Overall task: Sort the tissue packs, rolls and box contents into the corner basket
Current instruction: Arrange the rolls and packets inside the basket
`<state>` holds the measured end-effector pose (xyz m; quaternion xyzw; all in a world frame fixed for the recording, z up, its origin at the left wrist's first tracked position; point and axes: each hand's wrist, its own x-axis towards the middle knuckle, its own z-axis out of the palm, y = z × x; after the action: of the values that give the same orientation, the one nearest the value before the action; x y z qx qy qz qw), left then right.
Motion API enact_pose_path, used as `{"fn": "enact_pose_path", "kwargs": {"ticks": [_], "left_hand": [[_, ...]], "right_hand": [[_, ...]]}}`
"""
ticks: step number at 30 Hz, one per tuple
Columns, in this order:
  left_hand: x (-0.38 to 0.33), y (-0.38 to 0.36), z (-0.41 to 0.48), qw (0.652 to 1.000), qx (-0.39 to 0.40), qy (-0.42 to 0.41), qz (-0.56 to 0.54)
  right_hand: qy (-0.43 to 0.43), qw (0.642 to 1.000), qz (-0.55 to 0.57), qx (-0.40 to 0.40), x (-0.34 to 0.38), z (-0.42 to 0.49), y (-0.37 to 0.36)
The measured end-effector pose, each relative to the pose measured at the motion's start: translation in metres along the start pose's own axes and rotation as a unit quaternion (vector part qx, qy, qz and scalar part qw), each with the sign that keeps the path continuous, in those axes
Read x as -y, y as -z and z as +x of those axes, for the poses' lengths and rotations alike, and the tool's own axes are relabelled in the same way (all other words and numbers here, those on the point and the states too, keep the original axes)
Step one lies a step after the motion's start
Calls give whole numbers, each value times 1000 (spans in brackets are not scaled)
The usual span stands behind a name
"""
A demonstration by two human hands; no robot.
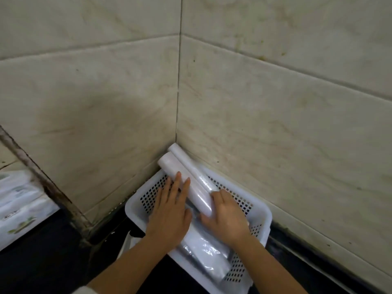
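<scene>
At the far left edge of the view, wrapped tissue packs (19, 205) with green print lie stacked on a pale ledge, well apart from the rest. On the dark counter (48, 257), pushed into the corner where the two tiled walls (275, 115) meet, sits the white perforated basket (133, 205). The left hand (170, 213) lies flat and open, fingers stretched forward, palm down inside the basket against the left side of the front roll (188, 183), not gripping it. Two long white plastic-wrapped rolls lean side by side, upper ends at the wall corner; the rear roll (186, 161) lies just behind the front one. The right hand (226, 217) curls half closed around the front roll's lower end. A clear-wrapped pack (206, 254) lies in the basket's near end, between the wrists.
</scene>
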<state>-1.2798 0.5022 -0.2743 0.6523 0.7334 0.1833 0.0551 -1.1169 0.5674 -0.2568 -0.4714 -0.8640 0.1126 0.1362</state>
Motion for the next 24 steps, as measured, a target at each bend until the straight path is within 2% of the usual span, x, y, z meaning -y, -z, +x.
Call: {"fn": "enact_pose_path", "kwargs": {"ticks": [2,4,7,12,15,20,24], "left_hand": [[-1,0,-1,999,-16,1,-39],[-1,1,0,994,-37,34,-93],[0,0,7,993,-27,60,-101],[1,4,44,996,34,-85,24],[-7,4,55,989,61,-115,73],[-1,10,40,990,-39,-86,106],[15,21,41,982,-81,-133,109]], "right_hand": [[-6,1000,9,-11,1,2,-4],[-24,997,69,-8,0,4,0],[-40,990,134,-16,-4,8,18],[-59,981,158,-100,-6,16,65],[-52,983,137,-107,-6,23,78],[-40,988,110,-96,-6,29,57],[-61,990,110,-66,-6,29,26]]}}
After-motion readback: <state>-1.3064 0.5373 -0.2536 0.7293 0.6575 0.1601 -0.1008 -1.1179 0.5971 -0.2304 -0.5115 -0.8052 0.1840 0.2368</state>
